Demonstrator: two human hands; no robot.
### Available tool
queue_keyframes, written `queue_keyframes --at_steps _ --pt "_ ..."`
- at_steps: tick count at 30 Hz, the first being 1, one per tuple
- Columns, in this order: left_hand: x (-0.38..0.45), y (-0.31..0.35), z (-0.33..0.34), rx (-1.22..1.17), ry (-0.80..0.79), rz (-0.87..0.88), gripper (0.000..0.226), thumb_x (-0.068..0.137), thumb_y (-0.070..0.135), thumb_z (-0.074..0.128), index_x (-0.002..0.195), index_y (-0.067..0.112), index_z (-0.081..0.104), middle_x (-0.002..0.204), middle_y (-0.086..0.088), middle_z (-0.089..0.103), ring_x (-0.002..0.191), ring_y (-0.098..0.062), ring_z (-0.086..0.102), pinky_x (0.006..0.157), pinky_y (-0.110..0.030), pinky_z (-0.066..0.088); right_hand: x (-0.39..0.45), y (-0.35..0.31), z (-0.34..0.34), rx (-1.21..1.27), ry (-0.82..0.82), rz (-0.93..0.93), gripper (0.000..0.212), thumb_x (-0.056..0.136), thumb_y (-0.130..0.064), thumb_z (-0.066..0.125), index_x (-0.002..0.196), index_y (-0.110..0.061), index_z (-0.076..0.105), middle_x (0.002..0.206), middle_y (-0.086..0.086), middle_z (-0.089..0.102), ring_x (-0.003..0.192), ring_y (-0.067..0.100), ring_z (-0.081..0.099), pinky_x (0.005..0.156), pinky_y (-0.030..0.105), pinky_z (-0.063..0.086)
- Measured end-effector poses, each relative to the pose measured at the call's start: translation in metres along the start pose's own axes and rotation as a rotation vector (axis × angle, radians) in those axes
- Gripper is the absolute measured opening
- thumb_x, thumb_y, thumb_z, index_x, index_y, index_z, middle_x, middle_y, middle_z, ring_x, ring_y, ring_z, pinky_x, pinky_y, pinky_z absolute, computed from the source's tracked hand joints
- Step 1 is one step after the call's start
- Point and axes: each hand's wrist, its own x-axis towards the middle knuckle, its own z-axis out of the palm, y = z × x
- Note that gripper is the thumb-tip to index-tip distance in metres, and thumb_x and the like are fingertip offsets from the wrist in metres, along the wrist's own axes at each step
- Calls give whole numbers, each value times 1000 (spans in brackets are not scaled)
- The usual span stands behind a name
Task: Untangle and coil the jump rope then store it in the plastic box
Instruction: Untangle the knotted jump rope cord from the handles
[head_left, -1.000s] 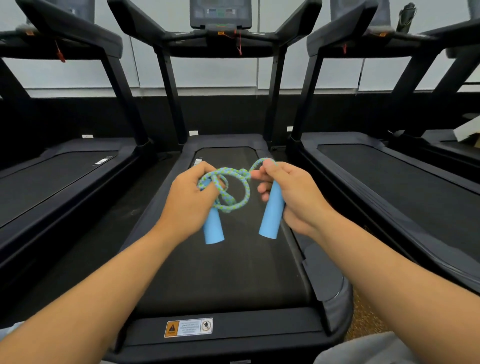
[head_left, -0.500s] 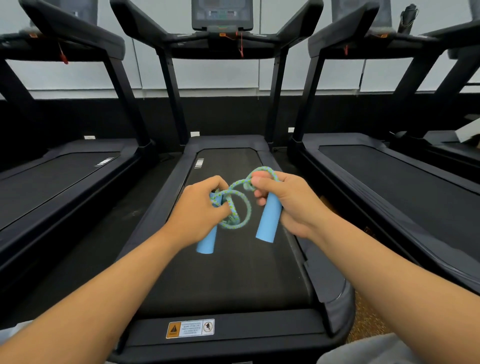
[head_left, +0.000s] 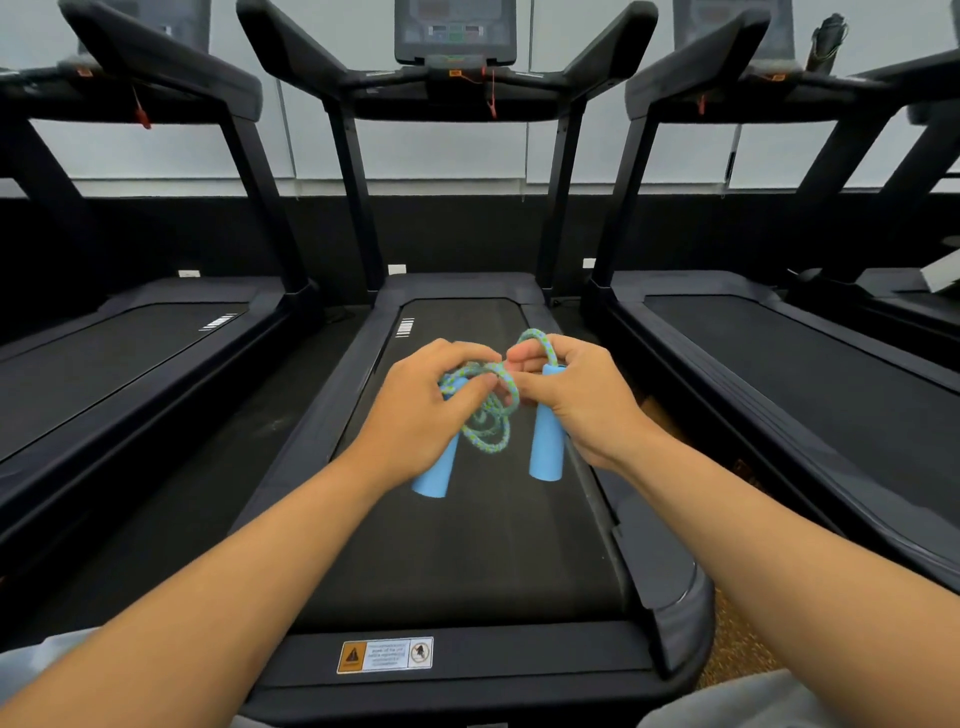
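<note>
Both hands held out over the middle treadmill's belt (head_left: 467, 561). Left hand (head_left: 421, 415) closed on one light-blue handle (head_left: 434, 475), thumb and fingers pinching the rope loops; handle's lower end sticks out below the palm. Right hand (head_left: 576, 400) closed on the other blue handle (head_left: 546, 447), held near upright, fingertips pinching rope near the left hand's fingers. Jump rope (head_left: 491, 415), blue-green braided, bunched in tangled loops between the hands, one loop arching over the right fingers. Warning sticker (head_left: 384, 654) on the treadmill's near end. Further back, console (head_left: 456, 31) with red safety cord (head_left: 491, 96); treadmills on both sides.
</note>
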Motion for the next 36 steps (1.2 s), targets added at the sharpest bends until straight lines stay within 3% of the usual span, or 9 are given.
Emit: queue_keyframes --at_steps 5,8,11,17,19,21,24,30,36 --pt "-6 4 0 3 58 -21 34 85 4 70 112 23 75 103 13 75 92 -6 70 80 -20 55 -3 -2 7 25 14 7 20 84 8 77 99 -4 69 74 3 75 66 15 70 69 26 57" --pt "-9 6 4 -1 119 -64 37 85 6 72 118 22 77 102 16 76 92 -1 72 83 -21 57 -3 -2 10 -71 44 -5 21 83 3 79 98 -6 68 72 3 75 57 16 65 64 28 55" --pt "-10 9 4 -14 115 -106 39 84 8 72 120 23 77 98 12 78 88 -8 74 81 -27 59 -5 -1 11 -130 60 -29 21 82 3 79 96 -6 66 72 4 74 56 15 64 61 27 54" --pt "-2 4 -15 -60 -107 -190 58 72 33 87 127 38 71 108 10 76 101 -5 73 96 -38 58 -1 -3 1 -170 121 -58 28 79 8 69 90 -13 53 64 -1 66 58 20 61 60 32 52" --pt "1 -1 -33 -84 -258 -254 69 63 33 96 125 47 70 107 8 75 97 -4 70 97 -35 56 1 -6 -6 -219 150 -89 29 80 4 68 87 -16 47 68 -1 61 61 22 59 59 36 52" --pt "1 -5 -47 -124 -344 -276 53 66 29 94 114 43 77 100 16 76 90 4 67 91 -24 53 1 -7 -10 -274 148 -116 28 82 0 67 86 -16 45 74 2 58 62 19 56 58 35 53" --pt "1 3 -38 -88 -237 -218 8 93 26 74 93 27 81 85 17 77 81 6 67 78 -12 46 -4 -7 -5 -394 121 -161 26 83 -5 70 88 -16 46 81 8 62 64 14 56 55 36 57" --pt "-5 12 1 24 29 -121 15 89 38 77 91 24 80 87 9 76 86 -7 70 80 -28 54 -7 -12 -1 -473 31 -212 32 82 -9 77 96 -14 48 85 1 73 69 14 63 67 51 60" --pt "-3 11 3 20 70 -134 15 88 34 78 86 19 77 82 5 75 78 -17 70 75 -43 56 -14 -14 -2 -470 -73 -197 32 84 -7 74 102 -12 49 89 4 75 67 14 64 71 53 60"
